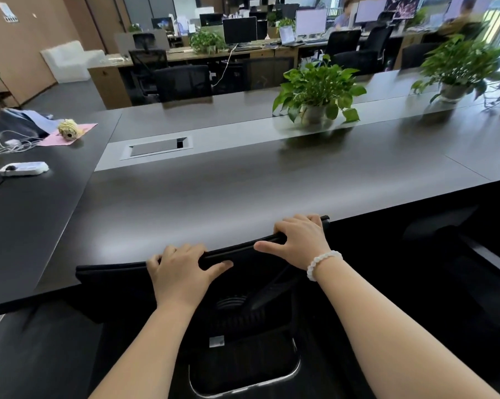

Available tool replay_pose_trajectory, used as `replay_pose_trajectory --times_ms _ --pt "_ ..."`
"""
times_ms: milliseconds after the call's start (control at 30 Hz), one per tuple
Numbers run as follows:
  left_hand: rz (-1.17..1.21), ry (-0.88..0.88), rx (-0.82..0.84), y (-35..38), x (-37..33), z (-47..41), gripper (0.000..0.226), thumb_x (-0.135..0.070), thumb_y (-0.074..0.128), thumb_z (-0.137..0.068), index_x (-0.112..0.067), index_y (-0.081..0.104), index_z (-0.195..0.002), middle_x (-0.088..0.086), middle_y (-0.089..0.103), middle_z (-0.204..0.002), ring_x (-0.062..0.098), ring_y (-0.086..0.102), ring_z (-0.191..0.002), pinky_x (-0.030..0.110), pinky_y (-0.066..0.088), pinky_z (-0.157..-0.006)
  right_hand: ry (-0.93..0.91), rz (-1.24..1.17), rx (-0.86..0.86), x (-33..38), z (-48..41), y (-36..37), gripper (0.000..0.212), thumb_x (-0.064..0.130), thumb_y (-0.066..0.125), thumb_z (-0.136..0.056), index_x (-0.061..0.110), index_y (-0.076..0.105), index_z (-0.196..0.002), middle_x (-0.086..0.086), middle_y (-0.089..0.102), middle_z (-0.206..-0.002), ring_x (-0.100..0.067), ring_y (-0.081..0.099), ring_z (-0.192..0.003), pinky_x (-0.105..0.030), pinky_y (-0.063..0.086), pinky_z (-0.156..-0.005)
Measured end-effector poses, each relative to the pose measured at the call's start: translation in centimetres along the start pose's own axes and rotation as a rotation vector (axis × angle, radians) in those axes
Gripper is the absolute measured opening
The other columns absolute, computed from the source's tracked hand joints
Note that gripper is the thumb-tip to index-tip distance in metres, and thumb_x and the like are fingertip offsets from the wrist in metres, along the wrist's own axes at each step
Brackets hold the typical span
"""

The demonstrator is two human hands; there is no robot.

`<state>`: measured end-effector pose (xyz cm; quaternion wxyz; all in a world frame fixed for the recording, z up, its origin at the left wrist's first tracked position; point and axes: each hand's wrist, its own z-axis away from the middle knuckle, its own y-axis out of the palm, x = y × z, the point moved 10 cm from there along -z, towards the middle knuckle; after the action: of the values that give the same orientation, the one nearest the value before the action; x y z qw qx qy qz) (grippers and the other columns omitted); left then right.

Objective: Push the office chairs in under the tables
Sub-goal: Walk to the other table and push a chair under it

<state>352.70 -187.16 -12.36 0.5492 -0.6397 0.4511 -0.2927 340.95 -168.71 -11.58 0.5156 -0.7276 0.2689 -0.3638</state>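
Up close, both the left hand (182, 272) and right hand (299, 241) grip the black office chair's (237, 309) top edge at the grey table (243, 191); its seat and base are hidden.

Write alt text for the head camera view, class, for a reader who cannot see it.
Both hands, left hand and right hand, grip the top edge of a black office chair backrest at the near edge of a long dark table. Two potted plants stand further along it.
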Motion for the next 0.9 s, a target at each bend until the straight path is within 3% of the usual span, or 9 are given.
replay_pose_trajectory --times_ms 167,267,600,733,833,900 --pt "0.005 -0.001 -0.028 0.5 -0.9 0.5 0.077 -0.090 0.025 -0.062 -0.030 0.065 -0.087 -0.012 0.062 -0.086 0.018 0.052 -0.093 0.036 0.024 -0.082 -0.003 -0.044 0.015 -0.9 0.4 0.1 0.068 0.085 0.031 -0.065 0.025 0.059 -0.079 0.013 0.057 -0.079 -0.011 0.048 -0.089 -0.028 0.020 -0.083" --pt "0.004 -0.022 0.028 0.6 -0.9 0.8 0.067 -0.085 0.034 -0.067 -0.031 0.063 -0.093 -0.013 0.061 -0.093 0.017 0.050 -0.099 0.037 0.024 -0.088 -0.004 -0.061 0.026 -0.9 0.6 0.0 0.064 0.084 0.037 -0.069 0.026 0.061 -0.082 0.015 0.057 -0.081 -0.010 0.048 -0.090 -0.027 0.019 -0.084" --pt "0.016 -0.065 0.183 0.9 -1.2 1.8 0.064 -0.081 0.031 -0.075 -0.036 0.058 -0.113 -0.011 0.056 -0.117 0.018 0.042 -0.117 0.040 0.020 -0.103 0.034 -0.125 0.171 -1.1 1.3 0.5 0.049 0.075 0.043 -0.078 0.034 0.063 -0.094 0.018 0.058 -0.088 -0.009 0.046 -0.095 -0.031 0.026 -0.094" --pt "0.212 -0.146 0.189 -0.2 -1.2 1.5 0.042 -0.063 0.038 -0.089 -0.035 0.064 -0.107 -0.009 0.062 -0.117 0.020 0.047 -0.117 0.041 0.021 -0.104 0.053 -0.391 0.174 -1.8 2.0 -0.8 0.030 0.044 0.052 -0.091 0.025 0.063 -0.112 0.010 0.063 -0.118 -0.010 0.052 -0.116 -0.029 0.033 -0.104" --pt "0.518 -0.192 0.074 -2.1 -3.3 1.5 0.021 -0.038 0.051 -0.093 -0.024 0.066 -0.100 -0.007 0.065 -0.109 0.020 0.054 -0.111 0.035 0.033 -0.092 0.097 -0.526 0.200 -3.5 2.8 -3.4 0.022 0.027 0.051 -0.094 0.020 0.063 -0.111 0.008 0.062 -0.108 -0.010 0.057 -0.102 -0.025 0.042 -0.089" --pt "0.758 -0.188 0.099 -2.6 -6.9 1.9 0.015 -0.026 0.054 -0.093 -0.021 0.064 -0.102 -0.004 0.066 -0.104 0.017 0.058 -0.103 0.030 0.040 -0.084 0.109 -0.549 0.260 -5.1 3.4 -5.1 0.022 0.023 0.050 -0.095 0.016 0.063 -0.111 0.007 0.062 -0.102 -0.009 0.057 -0.094 -0.023 0.040 -0.084"
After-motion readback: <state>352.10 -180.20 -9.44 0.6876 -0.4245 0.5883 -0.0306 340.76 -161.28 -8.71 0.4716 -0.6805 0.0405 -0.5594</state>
